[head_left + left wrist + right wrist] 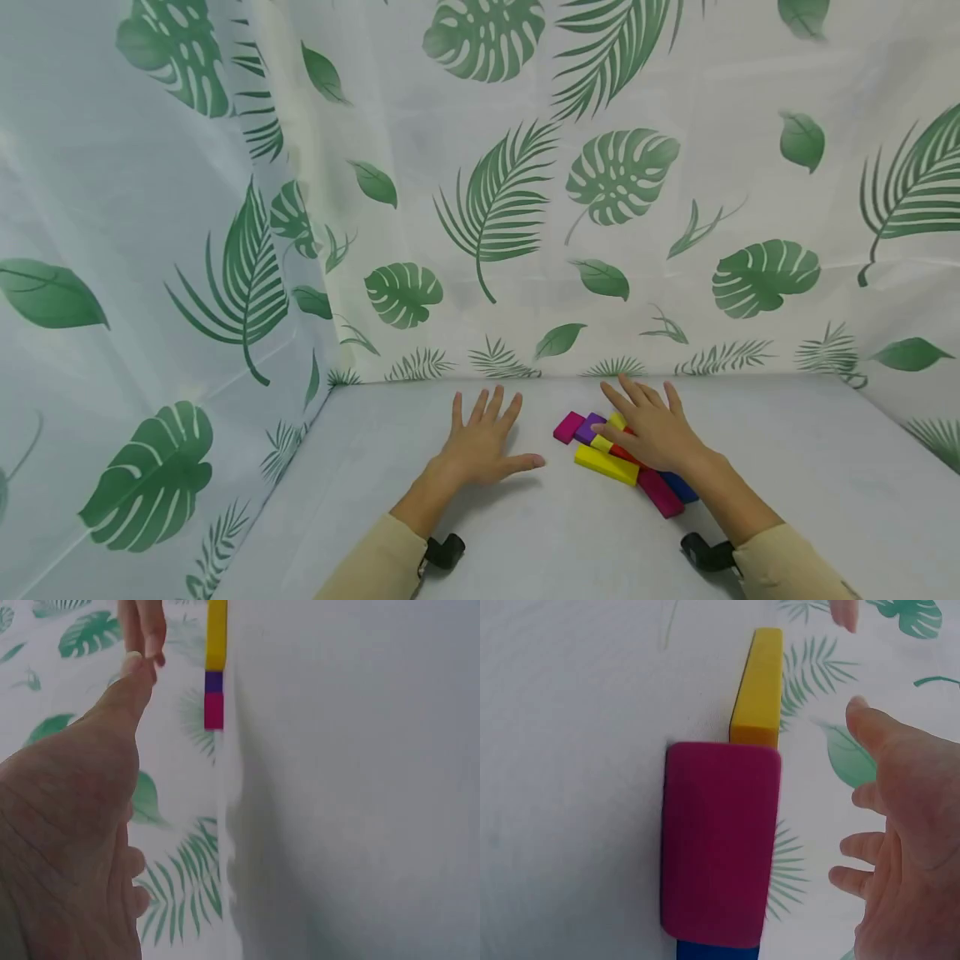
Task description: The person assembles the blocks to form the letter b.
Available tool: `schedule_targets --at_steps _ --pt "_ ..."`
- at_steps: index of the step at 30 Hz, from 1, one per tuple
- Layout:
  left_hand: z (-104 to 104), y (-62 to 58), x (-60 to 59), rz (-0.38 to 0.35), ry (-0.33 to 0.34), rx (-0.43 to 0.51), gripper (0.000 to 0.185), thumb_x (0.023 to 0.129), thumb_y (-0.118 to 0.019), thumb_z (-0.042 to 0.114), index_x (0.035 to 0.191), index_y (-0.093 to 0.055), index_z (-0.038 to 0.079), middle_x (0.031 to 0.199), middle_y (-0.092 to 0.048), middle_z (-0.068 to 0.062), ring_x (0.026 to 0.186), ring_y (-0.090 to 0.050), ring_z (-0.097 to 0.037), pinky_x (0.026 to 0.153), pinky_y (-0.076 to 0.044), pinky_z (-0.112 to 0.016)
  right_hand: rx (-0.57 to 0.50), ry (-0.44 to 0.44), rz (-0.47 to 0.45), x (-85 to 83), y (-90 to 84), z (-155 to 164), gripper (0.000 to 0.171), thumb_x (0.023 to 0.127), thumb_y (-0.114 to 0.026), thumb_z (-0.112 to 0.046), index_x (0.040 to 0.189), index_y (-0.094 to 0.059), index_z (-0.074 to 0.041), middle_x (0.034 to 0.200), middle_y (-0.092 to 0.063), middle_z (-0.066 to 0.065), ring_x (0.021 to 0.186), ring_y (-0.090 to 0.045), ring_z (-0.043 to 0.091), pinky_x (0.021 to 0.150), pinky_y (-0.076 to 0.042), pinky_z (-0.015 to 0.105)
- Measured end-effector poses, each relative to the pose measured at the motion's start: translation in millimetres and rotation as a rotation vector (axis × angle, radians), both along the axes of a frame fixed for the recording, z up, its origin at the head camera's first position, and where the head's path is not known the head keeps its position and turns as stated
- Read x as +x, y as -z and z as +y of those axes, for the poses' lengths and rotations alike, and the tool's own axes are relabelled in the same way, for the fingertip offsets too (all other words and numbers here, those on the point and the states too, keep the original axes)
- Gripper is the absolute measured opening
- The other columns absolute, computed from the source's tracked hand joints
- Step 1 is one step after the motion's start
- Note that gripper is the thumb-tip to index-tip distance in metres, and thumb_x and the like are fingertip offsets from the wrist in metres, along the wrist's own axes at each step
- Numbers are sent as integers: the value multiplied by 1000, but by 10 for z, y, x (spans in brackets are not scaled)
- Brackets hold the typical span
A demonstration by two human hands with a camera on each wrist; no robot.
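Note:
Several coloured blocks lie grouped on the white table. Among them are a long yellow block (606, 465), a magenta block (660, 492), a blue block (679, 487), a purple block (590, 428) and a smaller magenta block (569, 427). My right hand (656, 429) hovers over the group with fingers spread, hiding part of the red block (626, 455) and its neighbours. To the left of the blocks, my left hand (482, 442) is held above the table, fingers and thumb spread, holding nothing. In the right wrist view the magenta block (720, 844) stands close, apart from the hand.
The white tabletop (360, 467) meets a white sheet with green leaf prints (510, 317) at the back, and more of the sheet hangs at both sides. Black cameras (446, 552) are strapped at the wrists, over beige sleeves (382, 558).

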State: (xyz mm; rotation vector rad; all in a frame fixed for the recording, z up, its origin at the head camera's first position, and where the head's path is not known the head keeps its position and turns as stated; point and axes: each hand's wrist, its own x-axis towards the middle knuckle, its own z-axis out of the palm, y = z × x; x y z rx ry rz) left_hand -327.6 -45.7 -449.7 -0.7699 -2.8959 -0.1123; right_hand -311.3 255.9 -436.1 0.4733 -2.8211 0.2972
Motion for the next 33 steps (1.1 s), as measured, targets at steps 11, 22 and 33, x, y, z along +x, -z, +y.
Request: schedule_targets --at_steps 11,22,33 --pt "353 -47 245 -62 197 -49 99 74 -18 90 154 -18 31 157 -27 -3 142 -29 -21 114 -11 -61 -75 -7 -13 -75 41 7 76 89 -57 -58 146 -41 -10 144 -42 24 128 -38 50 106 -6 72" --pt "674 -39 340 -106 262 -105 90 75 -22 88 151 -20 41 145 -42 3 131 -42 -18 114 -19 -56 -50 -27 -28 -85 64 7 69 84 -67 -54 134 -57 -9 128 -59 19 124 -47 42 104 -11 74" --pt "743 -76 413 -126 244 -189 81 75 -23 87 147 -25 48 144 -41 2 130 -41 -20 113 -25 -51 -18 -29 -47 -72 56 -1 64 78 -72 -55 119 -67 -6 113 -67 13 115 -54 37 102 -14 74"
